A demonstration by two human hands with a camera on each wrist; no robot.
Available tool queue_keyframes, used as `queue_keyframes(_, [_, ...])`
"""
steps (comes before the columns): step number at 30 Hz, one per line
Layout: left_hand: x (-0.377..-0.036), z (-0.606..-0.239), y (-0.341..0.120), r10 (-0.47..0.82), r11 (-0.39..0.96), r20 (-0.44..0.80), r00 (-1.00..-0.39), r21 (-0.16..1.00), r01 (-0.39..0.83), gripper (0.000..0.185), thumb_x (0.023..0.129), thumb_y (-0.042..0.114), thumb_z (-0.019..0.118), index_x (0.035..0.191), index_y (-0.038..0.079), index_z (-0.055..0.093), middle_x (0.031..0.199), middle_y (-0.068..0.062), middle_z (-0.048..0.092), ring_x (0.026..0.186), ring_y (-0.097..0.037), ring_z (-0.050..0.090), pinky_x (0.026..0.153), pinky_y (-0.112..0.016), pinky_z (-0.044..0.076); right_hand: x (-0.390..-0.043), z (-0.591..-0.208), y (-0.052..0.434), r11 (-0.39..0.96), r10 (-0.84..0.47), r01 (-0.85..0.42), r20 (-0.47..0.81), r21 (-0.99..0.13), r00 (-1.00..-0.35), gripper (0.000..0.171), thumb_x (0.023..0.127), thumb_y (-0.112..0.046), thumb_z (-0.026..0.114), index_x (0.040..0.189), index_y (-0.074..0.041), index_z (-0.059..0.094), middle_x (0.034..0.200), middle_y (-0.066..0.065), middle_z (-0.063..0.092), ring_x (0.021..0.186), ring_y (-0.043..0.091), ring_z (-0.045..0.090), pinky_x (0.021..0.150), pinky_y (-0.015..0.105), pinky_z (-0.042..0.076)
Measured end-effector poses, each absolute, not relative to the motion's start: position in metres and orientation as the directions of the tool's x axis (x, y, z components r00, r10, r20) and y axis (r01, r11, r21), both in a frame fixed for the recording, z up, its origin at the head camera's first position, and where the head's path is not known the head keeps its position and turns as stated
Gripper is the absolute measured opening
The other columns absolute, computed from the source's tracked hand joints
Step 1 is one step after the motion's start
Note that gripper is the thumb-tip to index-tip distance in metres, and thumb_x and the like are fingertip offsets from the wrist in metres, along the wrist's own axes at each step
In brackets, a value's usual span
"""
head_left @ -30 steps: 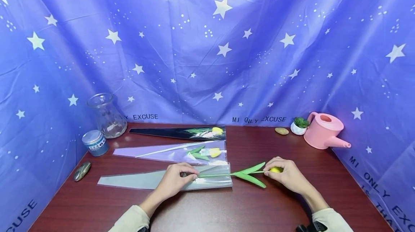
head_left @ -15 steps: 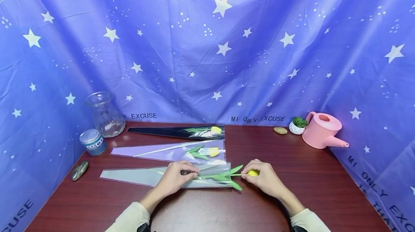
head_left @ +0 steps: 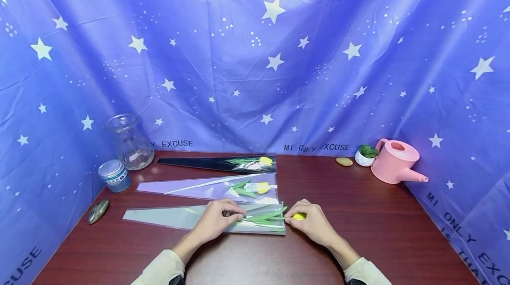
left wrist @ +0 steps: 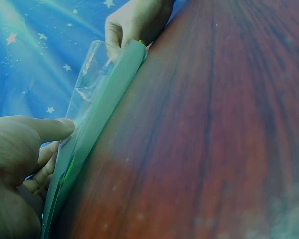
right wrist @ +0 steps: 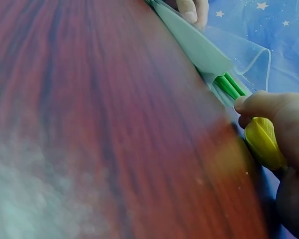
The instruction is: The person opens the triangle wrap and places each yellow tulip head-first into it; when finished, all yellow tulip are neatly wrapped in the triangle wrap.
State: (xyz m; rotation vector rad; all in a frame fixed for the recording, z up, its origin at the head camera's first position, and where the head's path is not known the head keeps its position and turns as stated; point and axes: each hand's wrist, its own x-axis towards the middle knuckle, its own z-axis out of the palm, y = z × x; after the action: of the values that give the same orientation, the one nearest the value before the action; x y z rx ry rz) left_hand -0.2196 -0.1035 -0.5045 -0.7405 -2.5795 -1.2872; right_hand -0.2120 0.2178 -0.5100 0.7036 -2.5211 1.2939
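Yellow tulip (head_left: pixel 299 216) bloom pinched in right-hand fingers (head_left: pixel 292 210) at sleeve (head_left: pixel 179 218) mouth.

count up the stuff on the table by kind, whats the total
yellow tulips: 3 (one held, one in purple sleeve, one in black sleeve)
sleeves: 3
stones: 2 ()
glass vase: 1
tin: 1
watering can: 1
potted plant: 1
total: 12
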Motion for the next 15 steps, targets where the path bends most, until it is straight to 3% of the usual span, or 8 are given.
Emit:
queue_keyframes(6, [-0.219, -0.506, -0.105, 0.353, 0.51, 0.358, -0.864, 0.701, 0.498, 0.011, 0.086, 0.02, 0.084, 0.094, 0.027, 0.084, 0.096, 0.016, 0.077, 0.099, -0.006, 0.069, 0.089, -0.024, 0.055, -0.212, -0.512, 0.217, 0.503, -0.315, -0.507, 0.398, -0.699, -0.861, 0.018, 0.081, -0.011, 0.087, 0.086, -0.026, 0.08, 0.089, -0.009, 0.075, 0.089, 0.009, 0.065, 0.077, 0.018, 0.052])
queue_keyframes(15, [-0.22, -0.506, -0.105, 0.351, 0.522, 0.346, -0.87, 0.7, 0.488, 0.01, 0.087, 0.021, 0.084, 0.094, 0.028, 0.084, 0.096, 0.017, 0.077, 0.1, -0.007, 0.07, 0.092, -0.026, 0.055, -0.208, -0.505, 0.239, 0.497, -0.346, -0.493, 0.358, -0.714, -0.867, 0.023, 0.085, -0.018, 0.085, 0.107, -0.021, 0.079, 0.104, -0.006, 0.077, 0.097, 0.006, 0.068, 0.085, 0.019, 0.052])
